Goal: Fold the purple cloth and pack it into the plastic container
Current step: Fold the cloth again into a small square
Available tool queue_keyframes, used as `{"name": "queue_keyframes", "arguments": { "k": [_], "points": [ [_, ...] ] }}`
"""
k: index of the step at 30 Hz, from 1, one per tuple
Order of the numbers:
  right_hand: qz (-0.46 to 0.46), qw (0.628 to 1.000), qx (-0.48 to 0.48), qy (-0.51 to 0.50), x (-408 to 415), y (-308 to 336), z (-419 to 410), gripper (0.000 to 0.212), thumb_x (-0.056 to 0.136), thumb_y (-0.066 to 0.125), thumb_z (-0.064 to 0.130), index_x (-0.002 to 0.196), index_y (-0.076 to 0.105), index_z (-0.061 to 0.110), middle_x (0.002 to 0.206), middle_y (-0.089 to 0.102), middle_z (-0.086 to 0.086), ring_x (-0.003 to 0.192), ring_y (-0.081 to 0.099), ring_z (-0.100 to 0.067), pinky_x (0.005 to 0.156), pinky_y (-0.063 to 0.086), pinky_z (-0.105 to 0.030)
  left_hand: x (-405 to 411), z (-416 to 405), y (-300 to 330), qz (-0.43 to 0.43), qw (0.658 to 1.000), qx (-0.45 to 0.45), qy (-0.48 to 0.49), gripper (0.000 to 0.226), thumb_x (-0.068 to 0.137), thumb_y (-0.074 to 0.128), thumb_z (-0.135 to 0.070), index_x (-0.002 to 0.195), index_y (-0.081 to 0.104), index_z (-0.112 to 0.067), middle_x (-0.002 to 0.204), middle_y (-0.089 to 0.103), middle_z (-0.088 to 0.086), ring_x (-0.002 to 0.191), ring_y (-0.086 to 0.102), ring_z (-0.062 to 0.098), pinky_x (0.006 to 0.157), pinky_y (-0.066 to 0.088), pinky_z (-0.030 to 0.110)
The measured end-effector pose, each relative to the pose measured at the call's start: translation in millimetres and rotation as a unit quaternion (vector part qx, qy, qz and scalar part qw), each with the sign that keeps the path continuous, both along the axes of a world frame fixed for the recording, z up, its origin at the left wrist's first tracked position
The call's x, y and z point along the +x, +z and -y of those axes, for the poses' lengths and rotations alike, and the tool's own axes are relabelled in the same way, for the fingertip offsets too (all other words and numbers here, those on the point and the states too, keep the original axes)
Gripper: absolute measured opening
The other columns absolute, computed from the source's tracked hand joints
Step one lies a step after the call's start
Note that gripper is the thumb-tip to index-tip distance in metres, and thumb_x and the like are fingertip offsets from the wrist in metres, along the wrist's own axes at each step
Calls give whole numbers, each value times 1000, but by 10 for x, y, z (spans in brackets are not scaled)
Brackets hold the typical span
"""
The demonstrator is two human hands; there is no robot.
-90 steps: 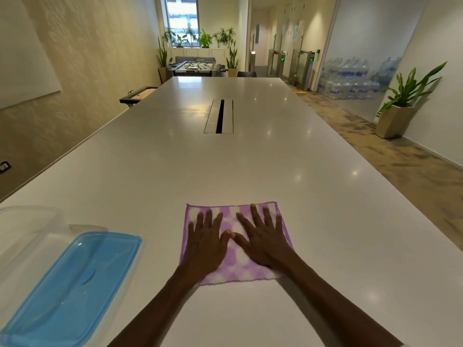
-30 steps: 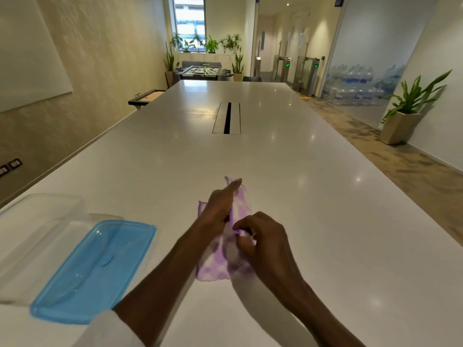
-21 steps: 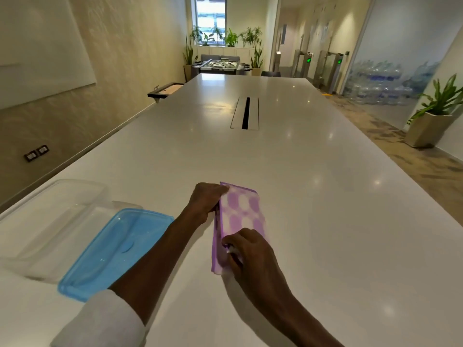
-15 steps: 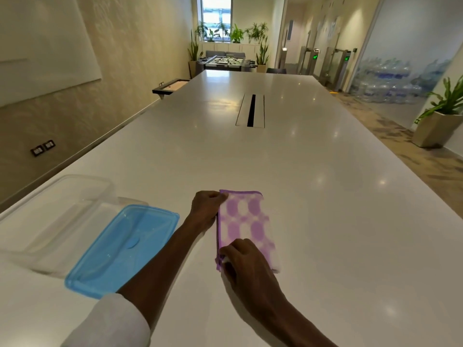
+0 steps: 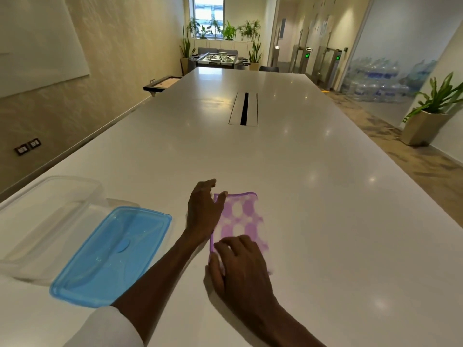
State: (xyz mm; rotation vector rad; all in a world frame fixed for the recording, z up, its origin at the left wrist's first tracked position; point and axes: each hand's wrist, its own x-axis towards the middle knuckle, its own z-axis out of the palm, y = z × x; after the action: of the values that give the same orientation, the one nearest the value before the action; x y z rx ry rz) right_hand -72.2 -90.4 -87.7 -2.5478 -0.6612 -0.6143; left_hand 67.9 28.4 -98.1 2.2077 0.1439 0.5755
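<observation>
Left of the folded purple cloth (image 5: 240, 221) under both flat, released hands sit blue lid (image 5: 112, 254) and plastic container (image 5: 47, 219).

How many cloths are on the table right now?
1. The purple cloth lies folded into a narrow strip on the white table, between the left hand and right hand, right of the blue lid. None other shows.

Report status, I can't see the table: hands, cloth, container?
Left hand and right hand flat on cloth, no grip. Cloth folded narrow. Container open, empty; lid beside it.
</observation>
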Motion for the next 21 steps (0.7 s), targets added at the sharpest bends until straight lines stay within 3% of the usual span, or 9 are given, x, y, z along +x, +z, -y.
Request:
{"name": "queue_keyframes", "arguments": {
  "k": [3, 4, 6, 7, 8, 11, 14, 16, 21],
  "points": [
    [-33, 995, -38, -87, 147, -26, 47, 37, 90, 54, 31, 115, 68, 9, 117, 70, -15, 108, 66, -34, 93, 53, -42, -5, 84, 68, 70, 989, 33, -124, 28, 93, 60, -21, 117, 68, -12, 119, 71, 6, 109, 66, 19, 96, 51, 30],
    [-62, 990, -62, -112, 185, -72, 63, 52, 92, 49, 40, 131, 59, 8, 135, 59, -21, 125, 55, -41, 104, 45, -50, 0, 114, 71, 55, 982, 24, -177, 27, 94, 58, -20, 117, 69, -12, 120, 71, 6, 111, 66, 20, 99, 51, 33],
    [-141, 976, -94, -135, 230, -196, 87, 77, 95, 34, 58, 153, 23, 11, 160, 12, -24, 147, 13, -46, 119, 12, -59, 2, 170, 55, -31, 960, -3, -278, 32, 97, 53, -23, 126, 64, -14, 130, 66, 5, 122, 60, 17, 107, 46, 36],
    [-164, 971, -100, -139, 235, -261, 88, 81, 94, 27, 63, 155, 9, 14, 160, -6, -21, 148, -2, -45, 120, 0, -59, 2, 189, 18, -78, 946, -2, -315, 35, 99, 49, -25, 132, 60, -17, 138, 60, 4, 130, 53, 16, 112, 41, 38],
    [-162, 971, -94, -146, 238, -318, 90, 83, 93, 22, 66, 155, 6, 15, 159, -9, -20, 147, -6, -45, 119, -3, -61, 14, 200, -34, -110, 934, 27, -338, 38, 101, 45, -28, 136, 55, -21, 145, 53, 1, 139, 43, 15, 117, 34, 39],
    [-177, 967, -74, -168, 234, -361, 80, 89, 87, 17, 74, 155, 18, 15, 160, 4, -23, 147, 6, -48, 117, 8, -64, 71, 172, -196, -108, 903, 207, -360, 43, 104, 30, -37, 145, 41, -33, 159, 29, -6, 151, 12, 15, 123, 14, 41],
    [-172, 966, -78, -178, 253, -350, 68, 91, 87, 17, 75, 150, 34, 11, 156, 24, -27, 141, 26, -51, 108, 28, -70, 116, 152, -245, -134, 880, 282, -359, 49, 101, 14, -49, 149, 24, -44, 163, 8, -16, 151, -4, 10, 123, 1, 38],
    [-183, 964, -83, -175, 258, -365, 63, 92, 86, 18, 75, 150, 34, 11, 156, 24, -28, 140, 27, -52, 106, 28, -71, 123, 155, -260, -141, 869, 314, -356, 51, 99, 8, -53, 150, 17, -47, 163, 1, -17, 151, -8, 10, 123, -3, 40],
    [-243, 959, -83, -123, 337, -389, 150, 100, 79, 17, 83, 155, -10, 22, 159, -25, -19, 146, -18, -43, 117, -7, -59, 87, 171, -225, -146, 861, 340, -349, 51, 100, 8, -53, 150, 11, -47, 163, -4, -16, 151, -11, 12, 123, -7, 43]
  ]
}}
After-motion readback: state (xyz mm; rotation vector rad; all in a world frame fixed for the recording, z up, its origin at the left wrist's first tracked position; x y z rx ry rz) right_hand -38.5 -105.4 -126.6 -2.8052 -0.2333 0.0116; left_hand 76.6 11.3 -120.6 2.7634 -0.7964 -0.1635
